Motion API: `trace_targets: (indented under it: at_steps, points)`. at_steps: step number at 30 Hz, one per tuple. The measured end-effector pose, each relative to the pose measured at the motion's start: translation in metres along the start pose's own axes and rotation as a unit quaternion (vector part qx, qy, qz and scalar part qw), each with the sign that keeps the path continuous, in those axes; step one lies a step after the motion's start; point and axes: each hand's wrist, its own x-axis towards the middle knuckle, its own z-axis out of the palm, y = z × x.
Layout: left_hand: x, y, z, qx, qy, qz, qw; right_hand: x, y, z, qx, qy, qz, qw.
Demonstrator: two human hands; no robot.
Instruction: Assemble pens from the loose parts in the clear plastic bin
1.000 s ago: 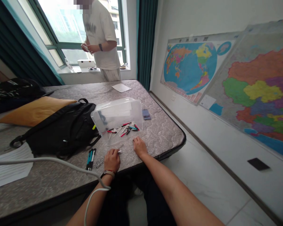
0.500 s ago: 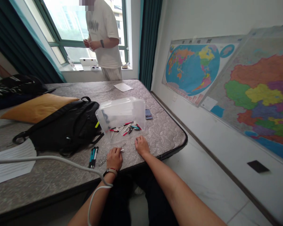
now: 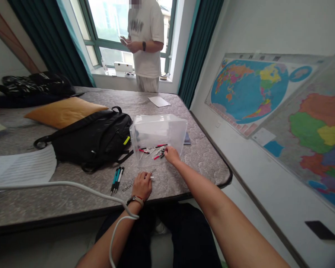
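Observation:
My left hand [image 3: 142, 185] rests on the mattress near its front edge. Its fingers are curled round a small white pen part [image 3: 152, 177], one end of which sticks out to the right. A clear plastic box [image 3: 159, 130] lies on its side with its opening toward me. Inside is a loose pile of pen parts [image 3: 156, 152] in red, black, white and teal. My right hand [image 3: 172, 155] reaches into the box at the right side of this pile, fingers bent together; what they pinch is hidden. Several teal, black and white pens [image 3: 117, 179] lie side by side left of my left hand.
A black backpack [image 3: 92, 139] and a yellow pillow [image 3: 65, 111] lie left of the box. Printed paper [image 3: 22, 167] is at far left. A pale cable [image 3: 86, 188] crosses over my left forearm. A person [image 3: 147, 44] stands by the window. The mattress [image 3: 206, 160] ends at right.
My right hand has moved forward from the mattress in front of the box to the pen parts inside it. My left hand stays on the white part. The view has turned slightly left.

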Motion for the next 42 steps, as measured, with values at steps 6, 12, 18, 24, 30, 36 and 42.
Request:
trace_targets:
  at_steps: [6, 12, 18, 24, 30, 36, 42]
  points:
    - [0.001, 0.0, -0.001, -0.012, -0.001, -0.001, 1.0, 0.04, -0.014, -0.006, -0.068, -0.126, -0.085, 0.986]
    - [0.001, 0.001, -0.005, -0.019, -0.004, -0.01, 1.0, 0.053, -0.029, 0.0, -0.126, -0.185, -0.135, 0.965]
    - [0.001, -0.001, -0.001, -0.032, 0.0, -0.012, 0.999, 0.07, -0.025, -0.017, -0.199, -0.211, -0.144, 0.946]
    - [0.001, -0.003, 0.0, -0.034, 0.002, -0.008, 0.999, 0.083, -0.021, -0.03, -0.24, -0.232, -0.147, 0.931]
    - [0.002, -0.001, -0.003, -0.03, -0.01, -0.015, 0.999, 0.074, -0.035, -0.018, -0.241, -0.271, -0.186, 0.913]
    - [0.002, -0.001, -0.003, -0.036, -0.013, -0.019, 0.999, 0.066, -0.047, 0.0, -0.235, -0.267, -0.229, 0.906]
    - [0.002, -0.001, -0.003, -0.035, -0.008, -0.022, 0.999, 0.06, -0.043, -0.003, -0.228, -0.219, -0.228, 0.921]
